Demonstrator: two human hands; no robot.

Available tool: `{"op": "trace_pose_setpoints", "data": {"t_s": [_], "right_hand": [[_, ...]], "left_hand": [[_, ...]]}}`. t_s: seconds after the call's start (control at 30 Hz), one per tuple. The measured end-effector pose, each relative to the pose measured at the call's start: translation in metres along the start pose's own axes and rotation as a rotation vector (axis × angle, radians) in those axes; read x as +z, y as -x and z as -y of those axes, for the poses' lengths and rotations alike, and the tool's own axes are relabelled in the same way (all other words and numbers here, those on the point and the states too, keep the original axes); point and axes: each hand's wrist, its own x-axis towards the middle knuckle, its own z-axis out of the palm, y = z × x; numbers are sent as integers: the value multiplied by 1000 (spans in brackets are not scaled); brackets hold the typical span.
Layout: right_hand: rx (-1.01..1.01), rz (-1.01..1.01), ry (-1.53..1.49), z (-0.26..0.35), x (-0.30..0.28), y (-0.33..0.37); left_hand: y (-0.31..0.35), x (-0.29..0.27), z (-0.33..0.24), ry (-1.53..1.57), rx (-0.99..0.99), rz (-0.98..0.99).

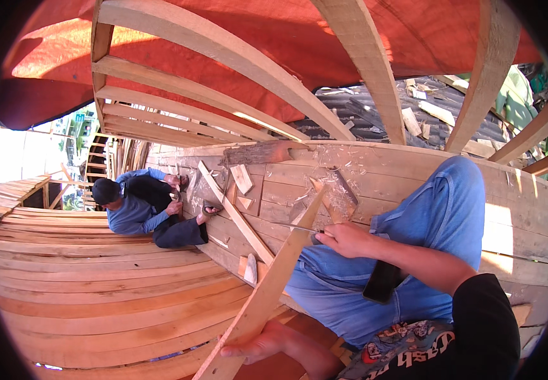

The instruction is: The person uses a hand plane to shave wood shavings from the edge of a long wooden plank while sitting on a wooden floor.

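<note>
A long, pale wooden plank [262, 297] slants up from the lower edge, its narrow far end tapering above the floor. My left hand [262, 342] is closed round its near part, with the thumb on the edge. Farther up, beside the tapered end, my right hand [348, 240] grips the handle of a knife [298, 227]. Its thin blade points left and lies across or against the plank; whether it is cutting in cannot be told. Under my right forearm, a black phone-like object [381, 282] rests on my jeans.
At the left a co-worker [131, 209] sits bent over wood. Between us lie a long wooden strip [236, 212], offcuts [241, 178] and shavings on the plank floor [286, 193]. Curved wooden ribs [375, 69] rise beyond, before an orange tarp [248, 31]. Long boards [96, 285] line the left.
</note>
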Motion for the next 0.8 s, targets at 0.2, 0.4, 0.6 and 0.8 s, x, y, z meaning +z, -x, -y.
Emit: {"op": "trace_pose_setpoints", "data": {"t_s": [0.2,0.4,0.6,0.8], "right_hand": [[89,-32,-57,2,-14,6],[271,-19,-126,-32,-17,-6],[192,-22,-48,-34,-8,1],[38,-72,46,-6,-7,7]], "left_hand": [[5,4,1,17,-29,34],[6,5,4,10,-6,28],[12,7,-2,27,-34,52],[11,11,-6,43,-8,34]]}}
